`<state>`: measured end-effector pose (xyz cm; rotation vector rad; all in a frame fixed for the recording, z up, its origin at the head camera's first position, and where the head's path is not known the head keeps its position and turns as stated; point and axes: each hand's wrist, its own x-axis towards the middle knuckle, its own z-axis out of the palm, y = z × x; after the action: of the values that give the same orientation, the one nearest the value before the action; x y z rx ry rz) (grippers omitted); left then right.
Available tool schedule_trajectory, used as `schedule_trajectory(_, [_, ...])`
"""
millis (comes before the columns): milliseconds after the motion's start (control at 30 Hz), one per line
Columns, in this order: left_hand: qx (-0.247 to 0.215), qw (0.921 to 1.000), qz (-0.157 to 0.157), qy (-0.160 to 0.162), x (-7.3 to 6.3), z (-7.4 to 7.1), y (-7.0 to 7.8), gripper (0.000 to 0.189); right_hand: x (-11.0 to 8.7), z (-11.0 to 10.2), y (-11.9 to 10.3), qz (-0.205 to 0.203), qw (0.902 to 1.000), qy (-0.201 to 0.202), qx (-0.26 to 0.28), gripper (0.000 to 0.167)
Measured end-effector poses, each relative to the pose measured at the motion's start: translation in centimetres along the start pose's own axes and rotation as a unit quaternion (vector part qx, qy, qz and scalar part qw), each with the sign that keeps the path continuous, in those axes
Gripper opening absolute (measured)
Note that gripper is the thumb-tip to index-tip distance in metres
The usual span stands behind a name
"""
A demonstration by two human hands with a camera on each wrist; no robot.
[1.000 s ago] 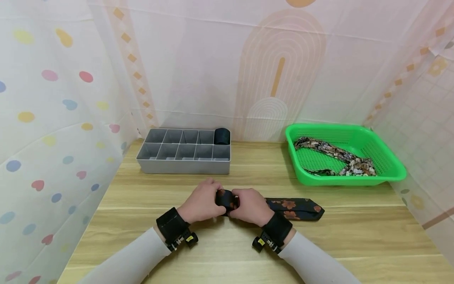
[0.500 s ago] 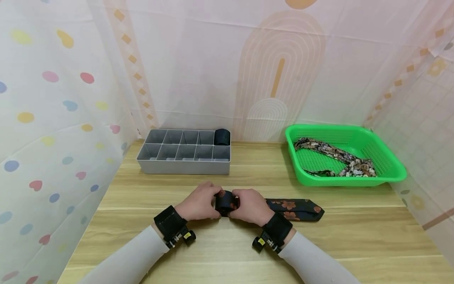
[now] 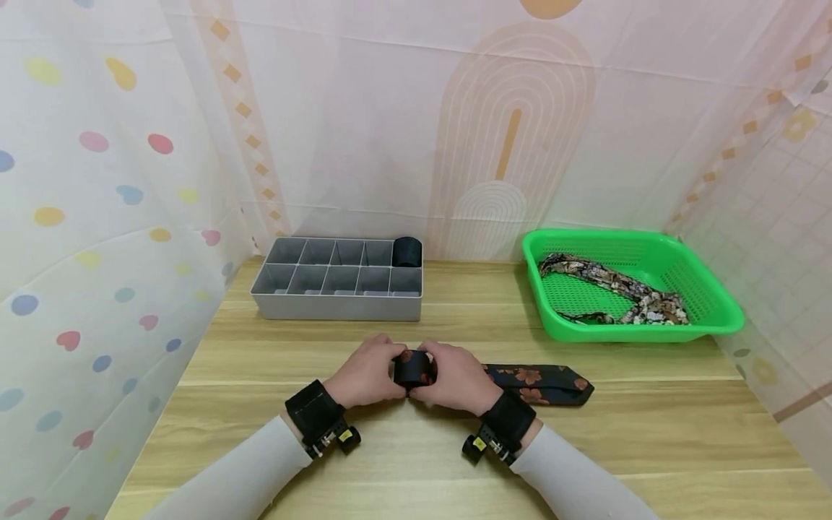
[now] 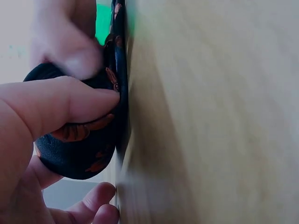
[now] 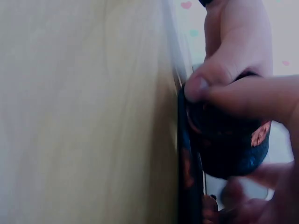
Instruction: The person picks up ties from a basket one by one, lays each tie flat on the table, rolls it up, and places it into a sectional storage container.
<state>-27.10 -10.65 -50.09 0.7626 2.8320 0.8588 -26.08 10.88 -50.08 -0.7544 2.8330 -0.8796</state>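
A dark necktie with orange flowers is partly wound into a roll (image 3: pixel 412 370), and its flat pointed end (image 3: pixel 546 384) stretches to the right along the table. My left hand (image 3: pixel 366 372) holds the roll from the left, its thumb (image 4: pixel 88 100) across the near side. From the other side my right hand (image 3: pixel 458 377) grips the same roll, its thumb (image 5: pixel 219 79) laid over it. In the left wrist view, the unrolled strip runs from under the roll close along the tabletop. My right hand covers part of the strip in the head view.
At the back left stands a grey divided box (image 3: pixel 338 307), with a dark rolled tie (image 3: pixel 406 252) in its back right compartment. A green basket (image 3: pixel 650 332) at the back right holds a patterned cloth strip (image 3: pixel 598 278). Patterned curtains (image 3: pixel 364 144) hang behind and beside the wooden table (image 3: pixel 650 433).
My right hand has shifted slightly left, nearer my left hand. The left fingers eased back from the roll a little. Box and basket stay where they were.
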Motion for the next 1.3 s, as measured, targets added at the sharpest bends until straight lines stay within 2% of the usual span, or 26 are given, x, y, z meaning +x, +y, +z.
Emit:
schedule_trajectory(133, [0.001, 1.0, -0.003, 0.001, 0.0, 0.0, 0.0, 0.038, 0.0, 0.3, -0.2, -0.018, 0.9991, 0.032, 0.022, 0.039])
schedule_trajectory(300, [-0.013, 0.9997, -0.018, -0.003, 0.1, -0.2, 0.0, 0.039, -0.1, 0.0, -0.3, -0.018, 0.9977, 0.06, 0.026, 0.035])
schedule_trajectory(467, [-0.016, 0.9993, -0.033, -0.003, 0.2, -0.5, -0.2, 0.044, 0.0, -0.6, -0.3, -0.018, 0.9975, 0.056, 0.039, 0.036])
schedule_trajectory(667, [0.001, 0.9992, -0.039, 0.006, 0.3, -1.3, -0.2, 0.056, 0.1, -1.3, 0.3, 0.004, 0.9984, 0.046, 0.032, 0.032])
schedule_trajectory(733, [0.014, 0.9994, -0.028, 0.016, 0.3, -1.4, 0.0, 0.056, 0.1, -1.3, 0.4, 0.004, 0.999, 0.034, 0.03, 0.031])
schedule_trajectory(900, [0.057, 0.9957, 0.034, 0.064, 0.1, -1.3, 0.6, 0.045, 0.0, -0.3, 0.6, 0.0, 0.9999, 0.007, 0.011, 0.031])
schedule_trajectory(967, [0.059, 0.9942, 0.049, 0.076, 0.0, -1.0, 0.7, 0.041, 0.0, 0.0, 0.5, 0.0, 1.0, 0.007, -0.007, 0.03])
schedule_trajectory(1200, [0.032, 0.9963, 0.044, 0.068, 0.0, -0.5, 0.8, 0.041, 0.1, 0.5, 0.4, 0.007, 0.9995, 0.011, -0.029, 0.029])
schedule_trajectory(1300, [0.034, 0.9976, 0.037, 0.048, 0.0, -0.6, 0.6, 0.047, 0.1, 0.5, 0.4, 0.006, 0.9994, 0.01, -0.033, 0.029])
